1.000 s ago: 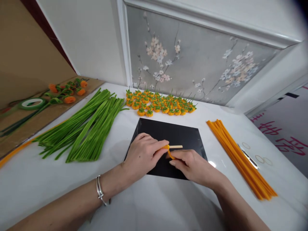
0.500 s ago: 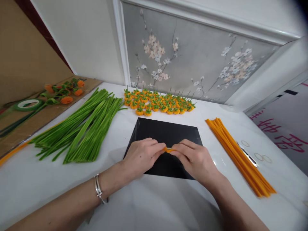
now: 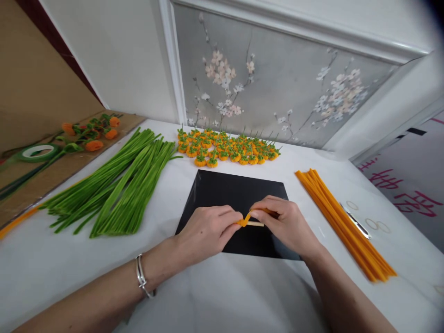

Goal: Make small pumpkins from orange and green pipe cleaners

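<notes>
Above a black board (image 3: 239, 187), my left hand (image 3: 208, 229) pinches a thin pale wooden stick (image 3: 257, 224) where an orange pipe cleaner (image 3: 246, 219) goes round it. The stick's bare end points right. My right hand (image 3: 287, 224) is closed on the pipe cleaner, which rises at a bend from the stick to my thumb and fingers. Part of the pipe cleaner is hidden inside my right hand. The stick's other end is covered by my left fingers.
Green pipe cleaners (image 3: 135, 189) lie at left, orange ones (image 3: 343, 222) at right. Beside these are a pen-like tool (image 3: 359, 225) and rubber bands (image 3: 372, 224). Several small orange pumpkin-like pieces (image 3: 224, 155) stand behind the board. Green tape (image 3: 39, 151) and orange flowers (image 3: 94, 145) rest on cardboard.
My right hand has moved slightly right and up from my left. The pipe cleaner between them now bends upward, and the bare stick end has come into view.
</notes>
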### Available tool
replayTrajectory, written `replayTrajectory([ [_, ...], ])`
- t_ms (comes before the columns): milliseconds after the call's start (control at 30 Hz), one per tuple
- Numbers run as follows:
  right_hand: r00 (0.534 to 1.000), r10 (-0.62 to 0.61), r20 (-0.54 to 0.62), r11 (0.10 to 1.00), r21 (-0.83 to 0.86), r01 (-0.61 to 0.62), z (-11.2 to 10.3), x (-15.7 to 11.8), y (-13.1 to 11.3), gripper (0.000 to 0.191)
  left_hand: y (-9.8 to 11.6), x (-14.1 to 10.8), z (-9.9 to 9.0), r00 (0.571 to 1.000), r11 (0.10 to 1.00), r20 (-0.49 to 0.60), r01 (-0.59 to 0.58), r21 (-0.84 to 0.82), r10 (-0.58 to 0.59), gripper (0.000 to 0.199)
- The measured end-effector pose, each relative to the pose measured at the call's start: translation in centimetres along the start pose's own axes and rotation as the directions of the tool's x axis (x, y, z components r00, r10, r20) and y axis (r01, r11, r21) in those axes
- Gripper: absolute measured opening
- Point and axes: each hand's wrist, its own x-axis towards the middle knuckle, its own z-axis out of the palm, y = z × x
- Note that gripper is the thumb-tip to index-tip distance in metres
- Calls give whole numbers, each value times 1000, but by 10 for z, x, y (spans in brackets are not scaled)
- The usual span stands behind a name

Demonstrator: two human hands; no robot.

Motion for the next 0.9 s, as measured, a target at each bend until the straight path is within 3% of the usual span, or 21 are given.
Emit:
replayTrajectory([
  [100, 998, 12, 63, 999, 52, -15, 0, 1, 6, 16, 4, 0, -2, 998, 999, 60, 28, -43, -25, 17],
  [267, 982, 21, 186, 997, 63, -33, 2, 1, 11, 19, 7, 0, -2, 983, 978, 81, 175, -117, -166, 23],
  [433, 944, -28, 329, 999, -22, 37, 8, -4, 1, 31, 4, -1, 2, 989, 971, 63, 146, -189, -137, 26],
  [533, 930, -31, 367, 997, -53, 54, 9, -7, -5, 33, 2, 0, 3, 981, 961, 55, 195, -197, -188, 22],
  [633, 958, -5, 288, 992, -119, 41, 9, -10, -6, 25, 0, 2, 2, 971, 948, 31, 237, -210, -236, 19],
  [733, 993, 69, 97, 988, -147, -54, 12, -12, -6, 7, 1, 6, -1, 964, 941, 11, 261, -216, -265, 17],
  [800, 993, 121, -2, 985, -120, -121, 16, -12, -7, 26, 3, 7, -3, 962, 940, 16, 269, -208, -272, 17],
  [900, 989, 147, 5, 988, -45, -147, 21, -12, -10, 40, 6, 8, -2, 962, 933, 41, 272, -234, -270, 18],
])
